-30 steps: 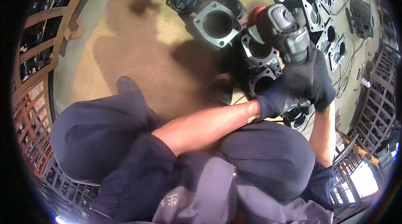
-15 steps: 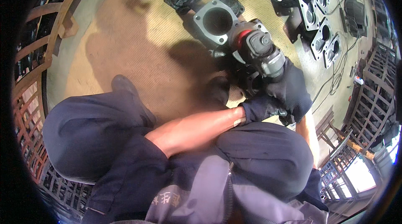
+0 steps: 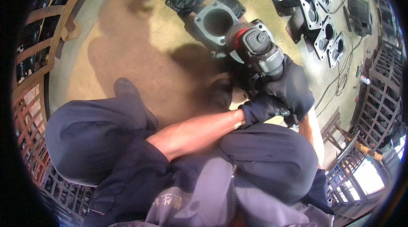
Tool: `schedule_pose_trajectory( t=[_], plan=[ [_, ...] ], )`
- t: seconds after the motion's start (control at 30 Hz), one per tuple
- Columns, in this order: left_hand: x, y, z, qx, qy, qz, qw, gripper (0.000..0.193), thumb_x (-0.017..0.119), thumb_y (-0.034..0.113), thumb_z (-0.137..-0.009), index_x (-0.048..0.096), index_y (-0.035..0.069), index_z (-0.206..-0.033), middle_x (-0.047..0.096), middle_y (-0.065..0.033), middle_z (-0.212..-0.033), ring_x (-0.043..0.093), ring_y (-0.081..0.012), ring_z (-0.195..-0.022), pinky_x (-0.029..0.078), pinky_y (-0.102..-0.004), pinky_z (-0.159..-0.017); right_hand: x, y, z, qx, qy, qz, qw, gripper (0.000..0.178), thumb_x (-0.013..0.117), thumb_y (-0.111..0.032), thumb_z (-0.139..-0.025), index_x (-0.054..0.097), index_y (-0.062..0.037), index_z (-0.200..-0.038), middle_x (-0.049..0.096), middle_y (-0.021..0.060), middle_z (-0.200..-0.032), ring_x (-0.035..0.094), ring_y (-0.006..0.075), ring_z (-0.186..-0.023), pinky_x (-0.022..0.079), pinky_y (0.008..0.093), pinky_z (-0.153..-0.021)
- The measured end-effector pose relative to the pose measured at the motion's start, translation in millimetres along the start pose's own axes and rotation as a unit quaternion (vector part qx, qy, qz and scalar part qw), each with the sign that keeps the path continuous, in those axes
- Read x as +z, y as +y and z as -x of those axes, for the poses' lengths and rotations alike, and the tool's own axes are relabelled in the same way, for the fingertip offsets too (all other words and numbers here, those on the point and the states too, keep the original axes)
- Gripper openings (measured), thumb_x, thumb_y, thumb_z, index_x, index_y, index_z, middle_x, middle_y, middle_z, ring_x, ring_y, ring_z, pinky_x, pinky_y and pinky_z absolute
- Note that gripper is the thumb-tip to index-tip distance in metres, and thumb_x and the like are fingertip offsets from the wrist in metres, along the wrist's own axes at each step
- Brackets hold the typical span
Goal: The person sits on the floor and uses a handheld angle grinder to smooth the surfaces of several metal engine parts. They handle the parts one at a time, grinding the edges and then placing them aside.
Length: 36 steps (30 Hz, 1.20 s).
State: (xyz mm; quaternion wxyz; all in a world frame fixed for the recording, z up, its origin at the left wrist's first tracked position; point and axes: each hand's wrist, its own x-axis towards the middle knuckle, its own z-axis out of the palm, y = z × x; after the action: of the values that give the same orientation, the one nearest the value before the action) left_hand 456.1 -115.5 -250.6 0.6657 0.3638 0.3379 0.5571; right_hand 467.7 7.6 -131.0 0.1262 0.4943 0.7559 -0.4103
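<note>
Grinder [image 3: 260,53] right of centre, right hand's fingers clasping it; left hand [image 3: 262,108] just below, grip hidden, can't tell; casting [image 3: 218,39] sits upper centre.

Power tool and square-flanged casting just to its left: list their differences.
The power tool is held in the gloved right hand; no hand touches the square-flanged casting. The power tool shows grey and red; the square-flanged casting's face is plain grey. The casting has a wide round opening; the tool shows none. Both have grey surfaces.
</note>
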Motion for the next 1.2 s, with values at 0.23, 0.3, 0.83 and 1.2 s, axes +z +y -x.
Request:
schedule_pose_trajectory(
  t=[0.23,0.3,0.83,1.2],
  plan=[
    [48.8,-42.3,-10.1,0.029,0.167,-0.032,0.985,0.036,0.079,0.013,-0.090,0.066,0.003,-0.123,0.069,-0.0084,-0.119,0.061,-0.0167,-0.115,0.049,-0.0350,-0.101,-5.9,-16.9,9.3,0.009,-0.015,0.094,0.995,0.066,0.086,-0.027,-0.065,0.063,0.0036,-0.119,0.074,0.0235,-0.101,0.074,0.0334,-0.096,0.056,0.0387,-0.086],
    [31.1,-53.4,-12.4,-0.005,0.075,0.017,0.997,0.037,0.078,0.012,-0.091,0.065,0.003,-0.125,0.069,-0.0088,-0.122,0.061,-0.0178,-0.115,0.049,-0.0354,-0.103,-4.7,-12.8,1.5,-0.001,-0.015,0.085,0.996,0.066,0.087,-0.029,-0.066,0.063,0.0038,-0.118,0.074,0.0236,-0.101,0.075,0.0332,-0.096,0.057,0.0388,-0.085],
    [21.7,-72.3,-15.2,-0.048,-0.025,0.114,0.992,0.047,0.078,0.005,-0.088,0.059,0.002,-0.131,0.065,-0.0108,-0.127,0.058,-0.0182,-0.120,0.048,-0.0340,-0.105,-1.7,-7.3,6.3,0.013,0.006,0.032,0.999,0.065,0.086,-0.024,-0.065,0.064,0.0013,-0.120,0.075,0.0230,-0.103,0.074,0.0349,-0.098,0.057,0.0396,-0.088],
    [31.6,-48.1,-10.8,0.016,0.023,0.081,0.996,0.043,0.079,0.005,-0.087,0.063,0.001,-0.127,0.067,-0.0091,-0.122,0.060,-0.0178,-0.116,0.049,-0.0329,-0.102,-12.9,-12.0,27.2,-0.006,0.012,0.040,0.999,0.066,0.089,-0.031,-0.068,0.064,0.0022,-0.119,0.075,0.0230,-0.102,0.075,0.0326,-0.100,0.057,0.0385,-0.087]
  ],
)
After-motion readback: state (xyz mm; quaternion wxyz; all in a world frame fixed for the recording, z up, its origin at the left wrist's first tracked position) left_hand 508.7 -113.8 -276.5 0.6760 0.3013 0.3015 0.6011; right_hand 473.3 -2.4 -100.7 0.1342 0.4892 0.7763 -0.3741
